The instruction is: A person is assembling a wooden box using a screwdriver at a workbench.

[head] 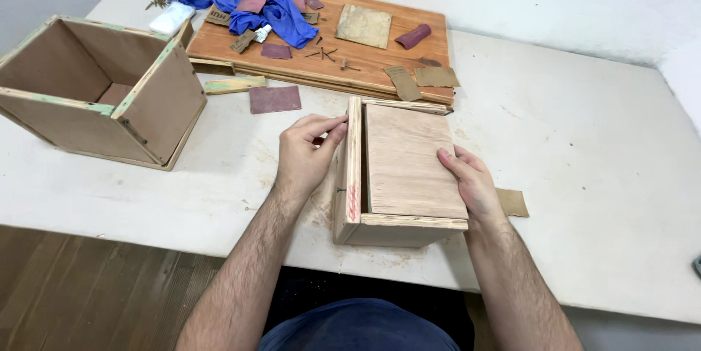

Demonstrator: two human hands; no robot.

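On table (pixel 584 176): two hands (pixel 303 157), two wooden boxes (pixel 401 168).

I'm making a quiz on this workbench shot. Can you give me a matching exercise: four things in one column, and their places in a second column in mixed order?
Things:
1. left hand
2. right hand
3. open wooden box
4. blue cloth

Places:
A. on the wooden board at the back
B. at the left side of the small wooden box, fingertips pinched at its edge
C. far left of the table, lying on its side
D. flat on the small box's top panel, right side

Pairs: 1-B, 2-D, 3-C, 4-A
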